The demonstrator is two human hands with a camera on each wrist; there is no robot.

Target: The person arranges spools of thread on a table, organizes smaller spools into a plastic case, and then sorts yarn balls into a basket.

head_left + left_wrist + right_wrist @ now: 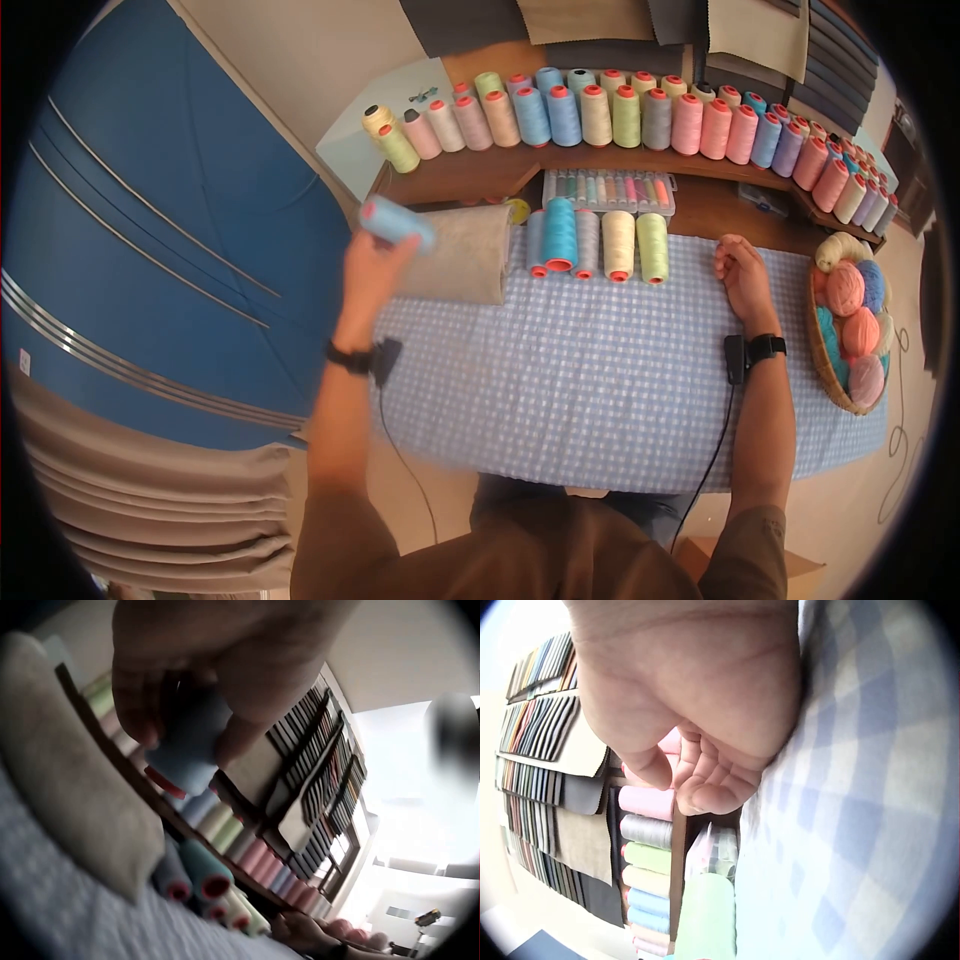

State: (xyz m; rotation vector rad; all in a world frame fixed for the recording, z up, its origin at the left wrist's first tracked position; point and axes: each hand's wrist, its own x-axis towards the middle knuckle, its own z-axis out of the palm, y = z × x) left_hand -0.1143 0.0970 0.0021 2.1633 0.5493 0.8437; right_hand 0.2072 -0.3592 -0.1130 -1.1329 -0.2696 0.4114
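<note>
The left hand (372,275) grips a light blue thread spool (398,222), tilted, above the left part of a folded beige cloth (465,255). In the left wrist view, thumb and fingers hold the spool (191,746) with its red end outward. Loosely curled and holding nothing, the right hand (743,275) rests on the checked tablecloth (560,380). Between the hands, several spools stand at the cloth's back edge, among them a teal one (560,232), a cream one (618,245) and a green one (652,248).
Rows of colored spools line a curved wooden shelf (590,160) at the back. A clear case (610,190) of small bobbins lies before it. At the right sits a basket (828,365) of yarn balls. Fabric samples (758,35) hang behind; cables trail from both wrists.
</note>
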